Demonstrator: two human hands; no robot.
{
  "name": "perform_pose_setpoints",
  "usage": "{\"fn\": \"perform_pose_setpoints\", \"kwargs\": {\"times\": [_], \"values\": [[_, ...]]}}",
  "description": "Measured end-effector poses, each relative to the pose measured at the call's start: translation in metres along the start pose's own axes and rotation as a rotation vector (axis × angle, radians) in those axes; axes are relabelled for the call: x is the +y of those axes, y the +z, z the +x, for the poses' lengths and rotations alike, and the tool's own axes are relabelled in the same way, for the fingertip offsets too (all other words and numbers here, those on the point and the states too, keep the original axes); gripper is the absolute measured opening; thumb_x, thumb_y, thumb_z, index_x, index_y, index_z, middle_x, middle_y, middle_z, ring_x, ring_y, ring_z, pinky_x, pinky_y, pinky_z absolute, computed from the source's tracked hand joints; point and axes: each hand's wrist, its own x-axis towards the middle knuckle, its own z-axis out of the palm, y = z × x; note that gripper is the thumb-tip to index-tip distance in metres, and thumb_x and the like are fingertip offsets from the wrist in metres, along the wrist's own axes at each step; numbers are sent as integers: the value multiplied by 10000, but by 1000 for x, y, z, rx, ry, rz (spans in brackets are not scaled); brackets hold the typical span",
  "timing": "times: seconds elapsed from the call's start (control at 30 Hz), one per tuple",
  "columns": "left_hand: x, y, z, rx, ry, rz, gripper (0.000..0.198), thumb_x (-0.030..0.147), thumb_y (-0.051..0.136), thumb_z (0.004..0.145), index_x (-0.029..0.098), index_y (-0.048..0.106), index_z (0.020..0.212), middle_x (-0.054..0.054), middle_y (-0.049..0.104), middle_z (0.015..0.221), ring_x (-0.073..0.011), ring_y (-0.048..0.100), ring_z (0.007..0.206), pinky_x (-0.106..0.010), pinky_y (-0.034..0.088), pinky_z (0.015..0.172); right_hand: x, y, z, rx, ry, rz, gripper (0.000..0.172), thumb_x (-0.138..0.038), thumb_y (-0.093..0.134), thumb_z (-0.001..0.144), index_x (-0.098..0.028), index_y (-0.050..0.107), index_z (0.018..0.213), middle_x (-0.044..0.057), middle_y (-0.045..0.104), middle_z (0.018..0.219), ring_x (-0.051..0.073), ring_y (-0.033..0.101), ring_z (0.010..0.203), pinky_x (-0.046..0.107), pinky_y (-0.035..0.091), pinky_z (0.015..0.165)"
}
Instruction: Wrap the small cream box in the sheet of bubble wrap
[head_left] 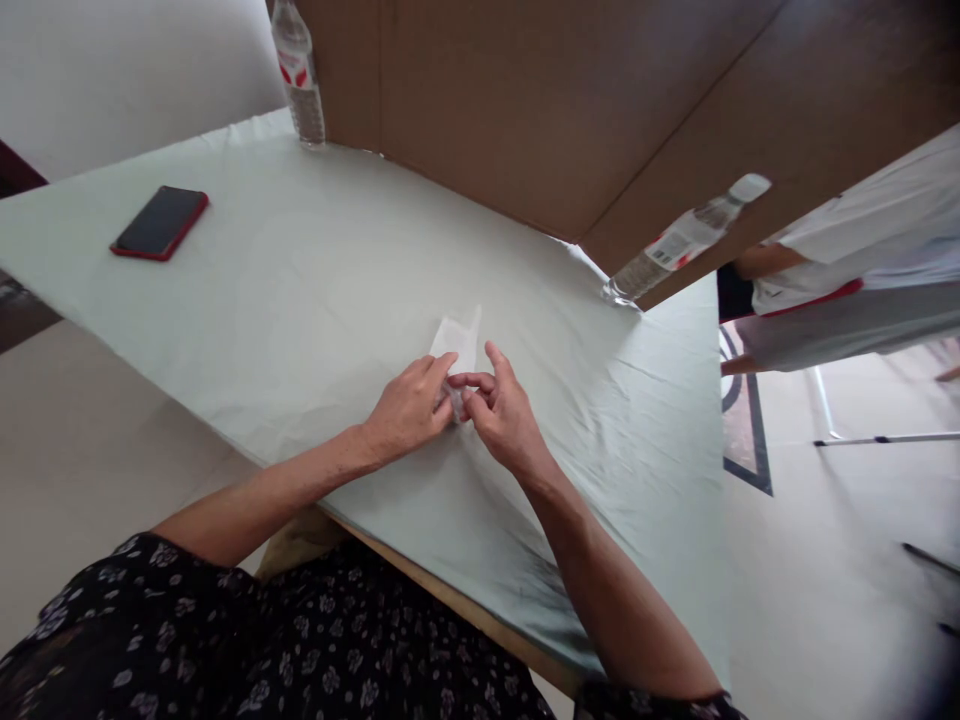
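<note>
A thin white tissue (459, 340) lies on the pale green tablecloth in front of me, its far end sticking out past my fingers. My left hand (409, 405) is closed on the tissue's left side, with thumb and fingers bent round its near part. From the right, my right hand (502, 405) pinches the near part of the tissue, its thumb and a bent finger close together and one finger raised. Both sets of fingertips nearly meet. The part of the tissue beneath them is mostly hidden.
A dark phone with a red case (161, 222) lies at the left. One water bottle (298, 75) stands at the back left, another bottle (686, 240) at the right, both against a brown cardboard panel (480, 110). Beyond the right edge is another person (840, 270).
</note>
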Motion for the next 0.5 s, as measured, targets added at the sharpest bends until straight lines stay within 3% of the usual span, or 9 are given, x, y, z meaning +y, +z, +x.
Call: {"fn": "perform_pose_setpoints", "kwargs": {"times": [0.1, 0.17, 0.33, 0.5], "values": [[-1, -3, -2, 31, -80, -212, 512, 127, 591, 768, 140, 531, 1277, -84, 680, 1049, -156, 619, 773, -308, 545, 732, 1, -1, -5, -63, -99, -187, 819, -264, 561, 845, -155, 206, 1575, 145, 697, 1227, 173, 660, 742, 373, 553, 744], [1, -5, -2, 56, -141, -291, 398, 147, 612, 760, 147, 574, 1157, -57, 679, 992, -121, 578, 681, -284, 526, 673, -1, 0, -6, -91, -162, -323, 814, -237, 552, 847, -163, 202, 1579, 156, 679, 1267, 191, 667, 758, 392, 549, 756], [6, -4, 0, 109, -178, -273, 96, 198, 643, 811, 177, 575, 876, 3, 597, 834, -109, 541, 654, -279, 495, 666, -6, 1, -4, -118, -243, -578, 821, -183, 495, 848, -201, 164, 1598, 155, 668, 1313, 260, 700, 904, 374, 532, 732], [3, 0, 0, 84, -120, -198, 96, 95, 602, 795, 178, 556, 804, 2, 565, 828, -120, 530, 697, -268, 470, 669, -9, -13, 1, -221, -245, -532, 815, -175, 513, 809, -216, 237, 1574, 127, 674, 1327, 198, 677, 753, 374, 531, 731]]}}
